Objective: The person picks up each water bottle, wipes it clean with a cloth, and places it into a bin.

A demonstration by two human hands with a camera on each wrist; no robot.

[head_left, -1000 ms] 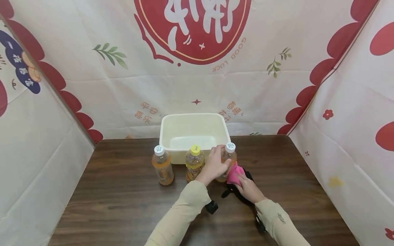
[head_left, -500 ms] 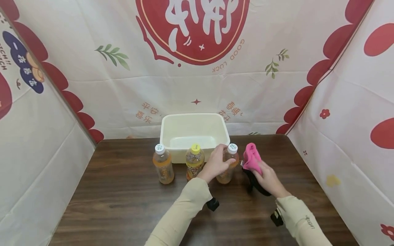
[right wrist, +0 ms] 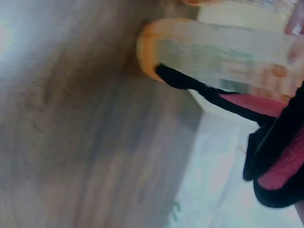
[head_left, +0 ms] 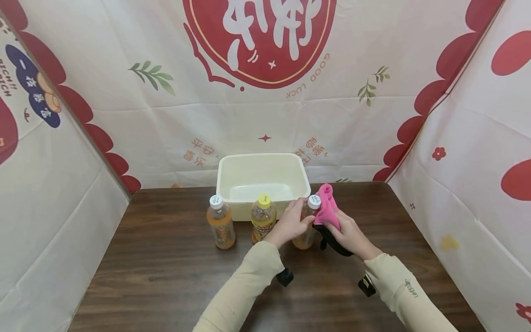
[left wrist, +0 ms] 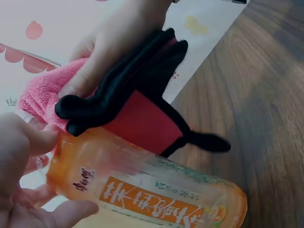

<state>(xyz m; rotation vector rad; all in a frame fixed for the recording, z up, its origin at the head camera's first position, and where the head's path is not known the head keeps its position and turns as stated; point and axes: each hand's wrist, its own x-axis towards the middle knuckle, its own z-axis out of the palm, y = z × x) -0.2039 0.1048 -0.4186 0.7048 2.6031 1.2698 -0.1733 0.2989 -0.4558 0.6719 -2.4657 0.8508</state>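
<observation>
My left hand grips the upper part of a white-capped plastic bottle of orange drink, which stands on the table. In the left wrist view the thumb and fingers curve around the bottle near its shoulder. My right hand holds a folded pink cloth with black edging and a small black loop. The cloth lies against the bottle's right side, just below the cap. The right wrist view, somewhat blurred, shows the black-edged cloth beside the bottle.
To the left stand a yellow-capped bottle and another white-capped bottle. Behind them is a cream plastic tub at the table's back edge. Printed fabric walls enclose the brown wooden table.
My right hand first pulled the pink cloth up and right, away from the bottle, then brought it back left against the bottle's upper side. The left hand kept its grip.
</observation>
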